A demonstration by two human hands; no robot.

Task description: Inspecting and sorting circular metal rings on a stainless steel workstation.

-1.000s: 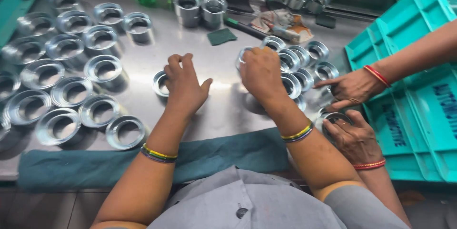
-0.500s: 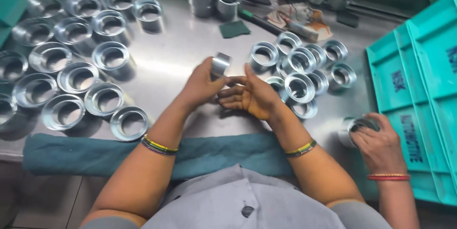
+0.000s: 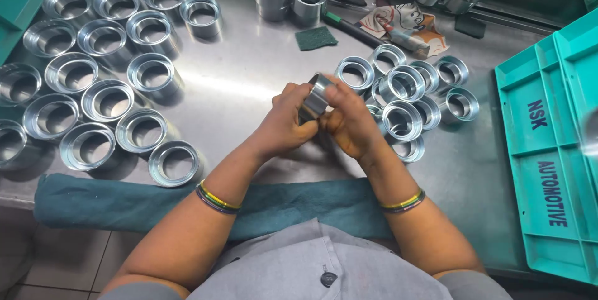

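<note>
Pinching one ring (image 3: 316, 95) between both hands, left hand (image 3: 283, 127) and right hand (image 3: 349, 122) equally close, axis tilted, just left of the ring pile (image 3: 408, 91).

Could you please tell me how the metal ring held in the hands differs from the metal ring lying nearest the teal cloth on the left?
The shiny metal ring in the hands is lifted off the steel table and tilted on edge; the wide metal ring by the teal cloth rests flat, opening up. The held ring is partly hidden by the left hand and right hand; the other ring lies untouched and in full view. The held ring looks narrower across. Both are bright, hollow, machined metal.
</note>
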